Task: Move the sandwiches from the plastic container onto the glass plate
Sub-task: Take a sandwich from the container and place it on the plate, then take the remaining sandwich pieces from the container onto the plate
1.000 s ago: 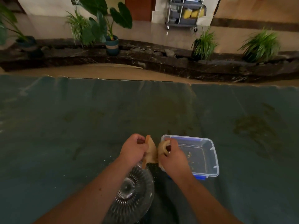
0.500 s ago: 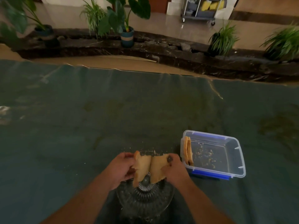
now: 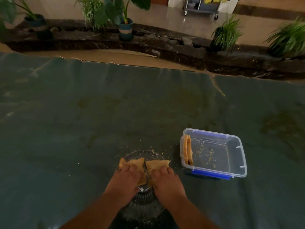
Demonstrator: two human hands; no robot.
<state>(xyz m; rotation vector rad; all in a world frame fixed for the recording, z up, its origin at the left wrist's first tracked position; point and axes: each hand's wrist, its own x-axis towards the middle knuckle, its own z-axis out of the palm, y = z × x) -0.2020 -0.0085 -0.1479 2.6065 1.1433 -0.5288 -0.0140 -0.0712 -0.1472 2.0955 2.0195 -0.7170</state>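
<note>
Two triangular sandwiches lie side by side on the ribbed glass plate point(image 3: 145, 200) near the table's front edge. My left hand point(image 3: 126, 178) rests on the left sandwich point(image 3: 134, 163), fingers curled over it. My right hand point(image 3: 165, 178) grips the right sandwich point(image 3: 156, 164) the same way. To the right stands the clear plastic container point(image 3: 237, 161) with blue clips. One more sandwich point(image 3: 188, 149) stands on edge against its left wall, and crumbs cover its floor.
The table is covered by a dark green cloth point(image 3: 82, 121), with crumbs scattered around the plate. Beyond its far edge runs a dark stone ledge point(image 3: 165, 45) with potted plants point(image 3: 125, 28); a metal cart point(image 3: 200, 5) stands farther back.
Both hands have lowered the two sandwiches from above the container's left edge down onto the glass plate, laying them flat. The camera view has shifted, showing the container further right.
</note>
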